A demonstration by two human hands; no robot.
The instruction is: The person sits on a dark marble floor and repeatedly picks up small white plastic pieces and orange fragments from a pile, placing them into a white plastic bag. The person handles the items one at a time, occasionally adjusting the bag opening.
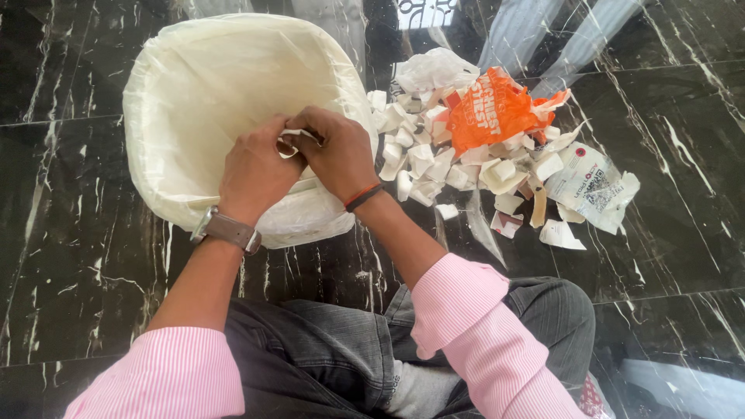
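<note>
- Our left hand [254,171] and right hand [339,154] pinch one white paper scrap [291,141] together over the lined bin [194,77].
- A litter pile [481,155] lies right of it.

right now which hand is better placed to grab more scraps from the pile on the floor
Probably the right hand: the scrap pile lies just to its right, beside the lined bin. The left hand sits farther away over the bin. Both pinch a paper scrap.
</note>
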